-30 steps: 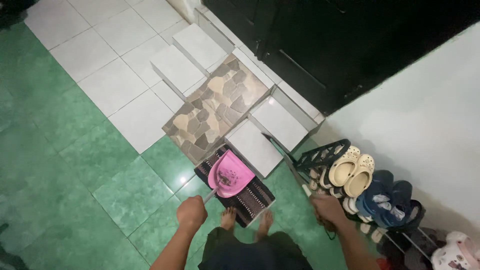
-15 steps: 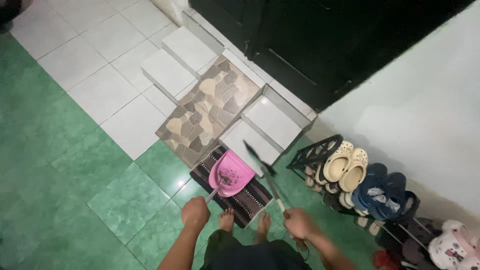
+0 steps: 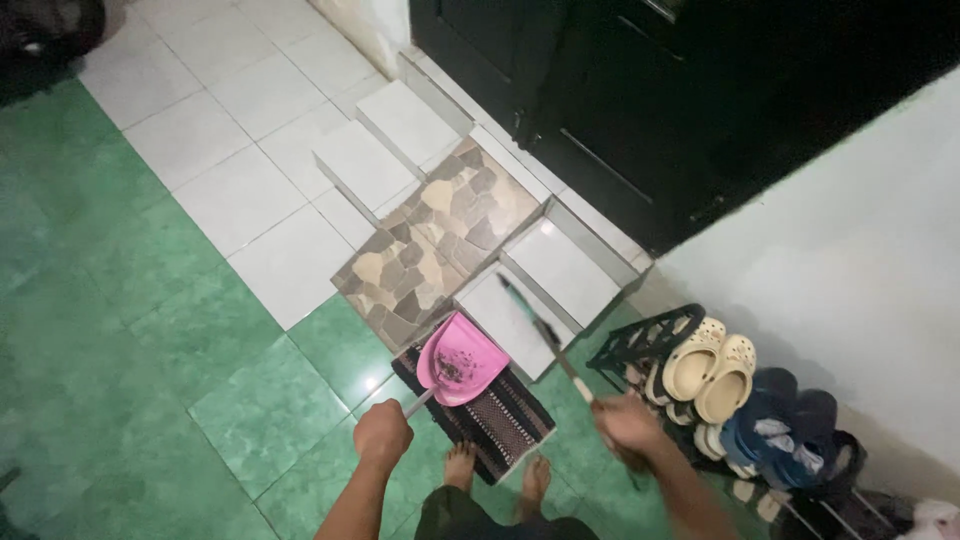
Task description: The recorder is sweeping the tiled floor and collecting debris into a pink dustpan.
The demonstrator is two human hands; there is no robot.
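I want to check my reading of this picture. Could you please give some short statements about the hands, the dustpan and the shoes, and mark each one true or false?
1. The left hand holds the handle of a pink dustpan. True.
2. The dustpan is clean inside. False: dark bits of dirt lie in it.
3. The right hand grips a long thin stick that points toward the steps. True.
4. The person wears shoes. False: the bare feet stand at the edge of a striped mat.
5. Cream clogs sit on a shoe rack by the wall. True.
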